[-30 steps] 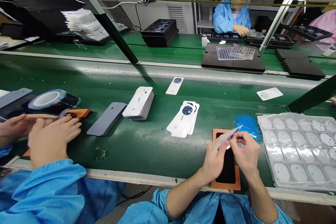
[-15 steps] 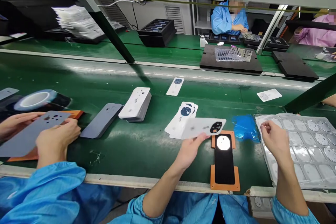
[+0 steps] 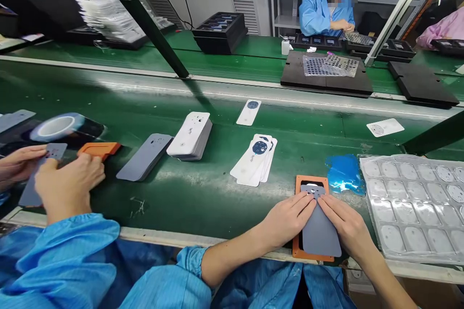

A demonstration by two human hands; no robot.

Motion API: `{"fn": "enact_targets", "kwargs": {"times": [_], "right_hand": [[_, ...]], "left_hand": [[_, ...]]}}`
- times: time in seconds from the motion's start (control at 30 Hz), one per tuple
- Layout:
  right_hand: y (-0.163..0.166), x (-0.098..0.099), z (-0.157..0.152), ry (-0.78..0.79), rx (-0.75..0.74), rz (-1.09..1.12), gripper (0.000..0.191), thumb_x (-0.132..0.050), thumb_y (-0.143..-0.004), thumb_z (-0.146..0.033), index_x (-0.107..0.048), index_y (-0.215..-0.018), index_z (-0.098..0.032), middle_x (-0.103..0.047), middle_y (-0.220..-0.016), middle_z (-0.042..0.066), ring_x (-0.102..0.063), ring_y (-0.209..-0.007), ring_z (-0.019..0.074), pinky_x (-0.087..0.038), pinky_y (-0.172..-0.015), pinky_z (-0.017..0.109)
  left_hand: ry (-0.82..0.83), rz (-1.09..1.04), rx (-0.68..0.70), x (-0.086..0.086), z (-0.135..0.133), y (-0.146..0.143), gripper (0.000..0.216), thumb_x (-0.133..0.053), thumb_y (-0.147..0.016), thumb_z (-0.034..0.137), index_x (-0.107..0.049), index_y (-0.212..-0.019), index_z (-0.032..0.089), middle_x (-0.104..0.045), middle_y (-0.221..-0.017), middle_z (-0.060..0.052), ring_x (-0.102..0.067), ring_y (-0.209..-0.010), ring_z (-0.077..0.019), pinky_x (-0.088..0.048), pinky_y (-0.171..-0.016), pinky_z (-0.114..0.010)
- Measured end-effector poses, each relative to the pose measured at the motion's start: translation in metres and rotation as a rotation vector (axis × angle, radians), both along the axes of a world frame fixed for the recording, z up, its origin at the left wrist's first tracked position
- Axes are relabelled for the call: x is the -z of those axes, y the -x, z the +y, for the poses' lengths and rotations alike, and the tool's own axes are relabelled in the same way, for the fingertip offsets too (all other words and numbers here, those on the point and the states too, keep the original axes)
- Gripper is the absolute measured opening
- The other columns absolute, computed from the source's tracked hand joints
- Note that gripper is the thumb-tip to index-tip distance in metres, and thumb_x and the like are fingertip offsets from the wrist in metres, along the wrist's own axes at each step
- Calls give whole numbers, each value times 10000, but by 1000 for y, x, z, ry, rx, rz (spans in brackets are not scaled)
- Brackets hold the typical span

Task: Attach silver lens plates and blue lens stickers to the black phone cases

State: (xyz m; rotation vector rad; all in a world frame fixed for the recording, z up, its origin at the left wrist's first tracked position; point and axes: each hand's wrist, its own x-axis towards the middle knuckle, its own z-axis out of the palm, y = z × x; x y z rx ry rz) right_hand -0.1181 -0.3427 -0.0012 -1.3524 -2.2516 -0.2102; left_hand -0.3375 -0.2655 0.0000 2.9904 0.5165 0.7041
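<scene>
A grey phone back panel (image 3: 321, 231) with small camera holes near its top lies tilted over an orange fixture (image 3: 299, 186). My left hand (image 3: 288, 219) holds the panel's upper left edge, fingers pressed together near the holes. On the opposite side, my right hand (image 3: 346, 224) grips the upper right edge the same way. The panel covers most of the fixture's dark middle. Left of my hands lie several overlapping white back panels (image 3: 246, 166), the top one with a dark camera circle.
A clear plastic tray (image 3: 384, 212) of round pieces lies right, beside crumpled blue film (image 3: 344, 174). Stacks of white panels (image 3: 190, 135) and grey panels (image 3: 143, 157) stand left. A co-worker's hands (image 3: 68, 178) hold a grey panel near another orange fixture (image 3: 99, 148).
The white panel is gone from my raised left hand. Both my hands are now together on a grey panel at the fixture. My right hand has left the plastic tray.
</scene>
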Motion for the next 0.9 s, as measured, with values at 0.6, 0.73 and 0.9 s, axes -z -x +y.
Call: {"fn": "enact_targets", "kwargs": {"times": [0.6, 0.73, 0.9], "right_hand": [[-6, 17, 8, 85, 6, -203, 490, -393, -919, -20, -552, -1376, -102, -612, -1368, 146, -559, -1296, 257, -505, -1066, 438], [-1, 18, 7, 153, 21, -264, 602, -373, -841, 3, -480, -1431, -52, -517, -1466, 168, -454, -1392, 278, -438, -1130, 471], [0, 15, 2, 190, 17, -299, 639, -396, -816, -24, -449, -1452, -32, -500, -1478, 177, -449, -1392, 297, -417, -1147, 486]], "left_hand": [[52, 187, -69, 12, 14, 2, 343, -447, -974, 140, -529, -1296, 54, -591, -1349, -234, -543, -1319, -294, -447, -1076, -427], [56, 248, -57, 11, 13, 4, 417, -462, -953, 177, -498, -1342, 33, -538, -1405, -249, -486, -1360, -335, -402, -1098, -459], [56, 249, -45, 14, 9, 5, 458, -469, -937, 191, -490, -1362, 21, -534, -1411, -249, -499, -1336, -340, -369, -1113, -484]]}}
